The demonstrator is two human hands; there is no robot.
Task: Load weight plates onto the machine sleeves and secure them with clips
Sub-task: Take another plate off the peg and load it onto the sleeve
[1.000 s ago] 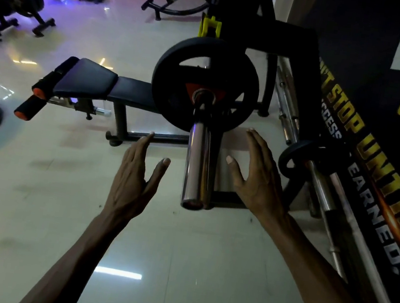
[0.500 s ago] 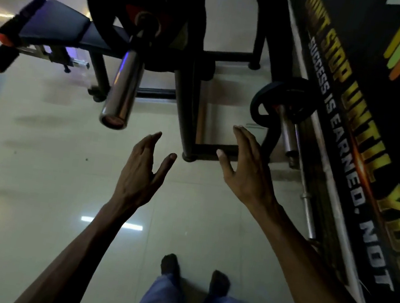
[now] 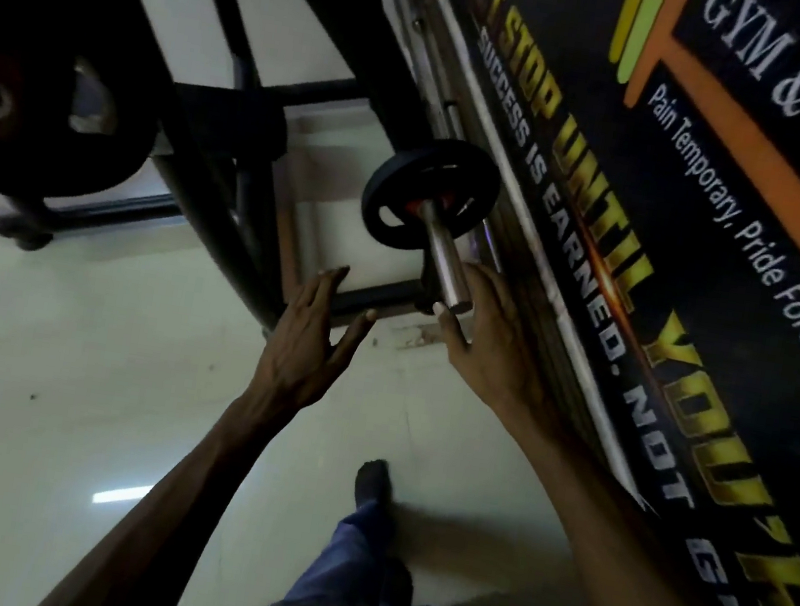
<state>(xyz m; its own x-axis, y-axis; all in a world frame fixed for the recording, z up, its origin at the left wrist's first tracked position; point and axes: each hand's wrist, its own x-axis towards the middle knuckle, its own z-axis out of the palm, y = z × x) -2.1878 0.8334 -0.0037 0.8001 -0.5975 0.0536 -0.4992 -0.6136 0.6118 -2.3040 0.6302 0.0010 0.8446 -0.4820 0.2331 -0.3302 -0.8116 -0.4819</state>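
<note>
A small black weight plate [image 3: 430, 193] with an orange hub sits on a steel sleeve [image 3: 445, 263] low beside the wall banner. My right hand [image 3: 491, 337] is open just under and right of the sleeve's free end, fingers spread, holding nothing. My left hand [image 3: 309, 341] is open too, a short way left of the sleeve, over the machine's black base tube [image 3: 372, 298]. A larger black plate [image 3: 50, 131] on the upper sleeve shows blurred at the left edge. No clip is visible.
The machine's black frame [image 3: 210, 170] slants from top left down to the floor. A printed banner [image 3: 657, 237] fills the right side, with bars [image 3: 437, 75] leaning along its foot. My feet and blue trousers [image 3: 364, 531] stand on the pale tiled floor.
The view has swung right and down from the upper sleeve with the large plate to the low sleeve by the banner. Both open hands moved right toward that sleeve's end.
</note>
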